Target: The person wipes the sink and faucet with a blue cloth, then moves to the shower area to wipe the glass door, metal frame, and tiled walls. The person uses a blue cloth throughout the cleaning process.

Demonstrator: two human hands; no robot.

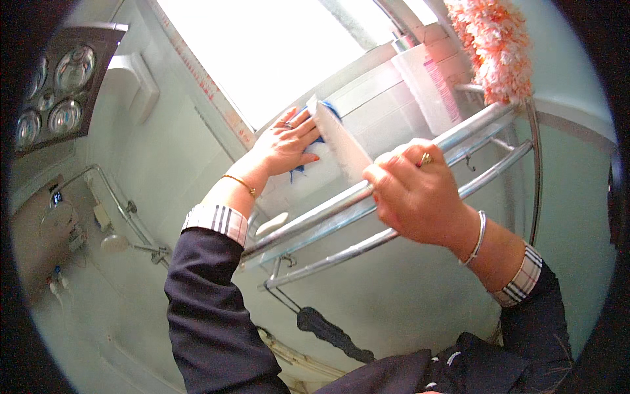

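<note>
My left hand (290,143) lies with its fingers stretched out over a blue cloth (330,109), pressing it at the wall by the window's lower edge. Most of the cloth is hidden under the palm and behind a pale, flat-sided container (342,140). My right hand (416,192) is curled around the upper metal rail (339,198) of a wall rack. That container rises just beyond the rail, close to my right knuckles; its lower end is partly hidden. Farther right on the rack stands a white pump bottle (428,86) with pink writing.
An orange-and-white fluffy duster (494,49) is at the rack's right end. A pale bar of soap (271,224) sits at its left end. Below hangs a dark fuzzy item (332,332). A hand shower (115,244) and ceiling heat lamps (64,88) are on the left.
</note>
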